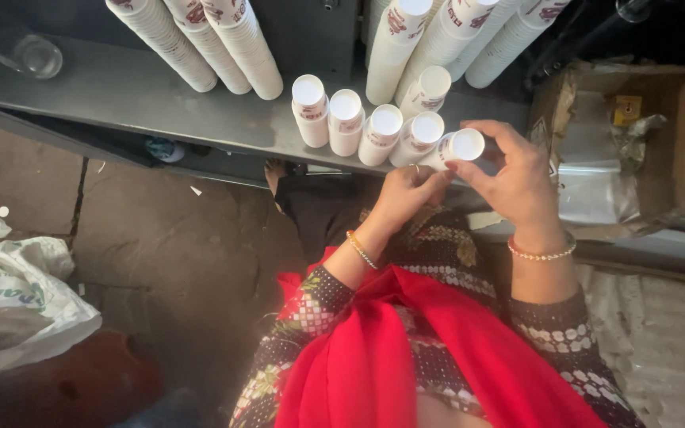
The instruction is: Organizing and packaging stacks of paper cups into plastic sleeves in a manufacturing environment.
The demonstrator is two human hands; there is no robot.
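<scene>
Head view: the right hand point(517, 178) pinches a small stack of white paper cups point(460, 147) near its open rim, fingers point(491, 131) curled over the top and thumb below. The left hand point(403, 196) meets the same stack from beneath, its fingers pressed together against the lower end. The stack sits at the right end of a row of cup stacks point(362, 123) lying on the grey surface point(144, 95). Farther back, longer cup stacks point(200, 40) lean to the left and right. A cardboard box point(675, 135) stands at the right, a white sack point(17, 293) on the floor at the near left.
</scene>
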